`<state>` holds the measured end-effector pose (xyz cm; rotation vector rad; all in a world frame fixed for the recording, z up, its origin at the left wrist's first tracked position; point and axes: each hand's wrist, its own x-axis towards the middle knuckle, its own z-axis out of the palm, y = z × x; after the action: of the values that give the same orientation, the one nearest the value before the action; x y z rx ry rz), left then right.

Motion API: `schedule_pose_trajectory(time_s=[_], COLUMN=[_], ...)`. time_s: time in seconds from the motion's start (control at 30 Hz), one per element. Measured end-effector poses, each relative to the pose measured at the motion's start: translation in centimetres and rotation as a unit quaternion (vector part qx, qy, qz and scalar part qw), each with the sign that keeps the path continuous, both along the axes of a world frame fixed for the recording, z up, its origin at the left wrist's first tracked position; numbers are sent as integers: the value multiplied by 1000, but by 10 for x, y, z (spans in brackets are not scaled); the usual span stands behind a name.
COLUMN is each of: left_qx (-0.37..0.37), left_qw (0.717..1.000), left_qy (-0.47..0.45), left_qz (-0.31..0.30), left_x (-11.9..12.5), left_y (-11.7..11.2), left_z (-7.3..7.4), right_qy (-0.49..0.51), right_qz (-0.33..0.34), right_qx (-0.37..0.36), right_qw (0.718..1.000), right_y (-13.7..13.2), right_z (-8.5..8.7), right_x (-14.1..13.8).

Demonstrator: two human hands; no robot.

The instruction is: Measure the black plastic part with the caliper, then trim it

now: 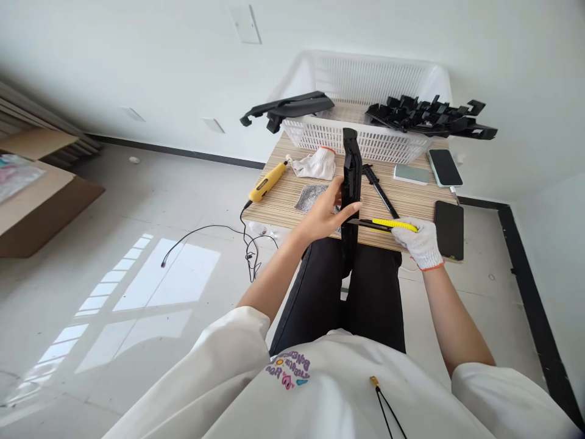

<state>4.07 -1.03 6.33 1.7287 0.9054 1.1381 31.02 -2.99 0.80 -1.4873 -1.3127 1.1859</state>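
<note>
My bare left hand (326,210) grips a long black plastic part (351,177), which stands roughly upright over the table's near edge, its lower end between my knees. In a white knitted glove, my right hand (418,241) is closed around a yellow and black utility knife (388,225). The knife points left, and its blade reaches the black part just below my left thumb. Whether the blade cuts into the part, I cannot tell. Behind the knife a black caliper (380,190) lies slantwise on the table.
A white plastic basket (365,133) stands at the table's back, with black parts (425,116) across its rim. On the wooden table (418,198) are a yellow corded tool (268,182), a white glove (316,164) and phones (449,230). A cardboard box (50,201) sits far left.
</note>
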Motion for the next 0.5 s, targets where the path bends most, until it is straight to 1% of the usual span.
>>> schedule_pose_trajectory(time_s=[0.07,0.13,0.23,0.4,0.5], left_qx=[-16,-28,-42,-79,-93], left_qw=[1000,999,998,989,985], left_qy=[7,20,38,116,131], left_qz=[7,1,-2,54,63], left_x=[1,1,2,4,6], left_y=[0,-4,-15,-32,-33], left_z=[-2,-8,-22,-50,-61], right_qy=[0,2,-11,-11,-1], right_qz=[-6,-15,-13,-7,-13], right_qx=[6,10,15,20,25], right_qw=[1000,1000,1000,1000,1000], right_y=[0,1,1,0,-1], right_z=[-2,-3,-3,0,1], right_x=[1,1,1,-2,-3])
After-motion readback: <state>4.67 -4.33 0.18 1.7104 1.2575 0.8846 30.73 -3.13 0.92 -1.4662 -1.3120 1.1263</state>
